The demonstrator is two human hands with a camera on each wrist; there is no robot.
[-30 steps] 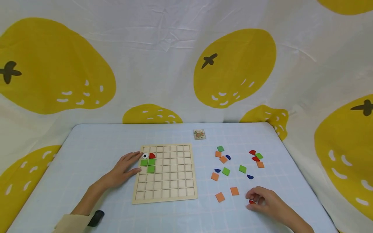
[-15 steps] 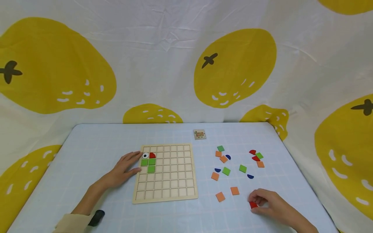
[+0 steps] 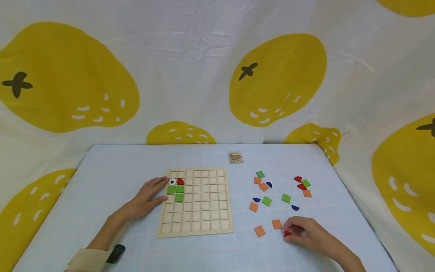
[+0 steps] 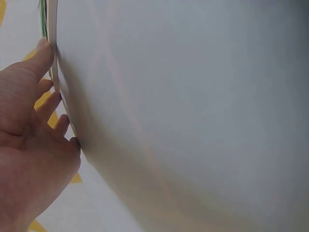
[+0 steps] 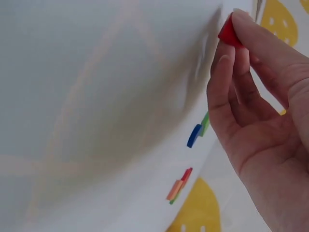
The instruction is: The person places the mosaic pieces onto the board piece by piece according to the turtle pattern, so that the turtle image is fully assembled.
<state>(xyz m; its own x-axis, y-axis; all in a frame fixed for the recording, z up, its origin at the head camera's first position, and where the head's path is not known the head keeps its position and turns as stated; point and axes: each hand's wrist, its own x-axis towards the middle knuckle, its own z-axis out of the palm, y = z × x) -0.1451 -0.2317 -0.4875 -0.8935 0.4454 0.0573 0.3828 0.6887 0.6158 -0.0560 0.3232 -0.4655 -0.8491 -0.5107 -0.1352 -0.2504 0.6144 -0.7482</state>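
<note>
My right hand [image 3: 307,234] pinches a small red piece [image 5: 230,33] between thumb and fingertips, just above the table at the front right; the fingers cover part of its shape. My left hand [image 3: 144,200] rests along the left edge of a wooden grid board [image 3: 204,232], its fingers fairly straight and its thumb touching the frame. In the board's upper left cells lie a white eye disc [image 3: 172,181], a red quarter-round piece [image 3: 181,181] and green squares [image 3: 179,197].
Right of the board lie loose orange squares [image 3: 259,231], green squares [image 3: 266,201], blue half-rounds [image 3: 295,207] and red pieces [image 3: 301,186]. A small picture card [image 3: 235,157] lies behind the board. A patterned curtain [image 3: 204,75] hangs behind the table.
My right hand drew slightly toward the table's right front, then moved back left with the red piece, which has turned in its fingers. My left hand has stayed at the board's edge.
</note>
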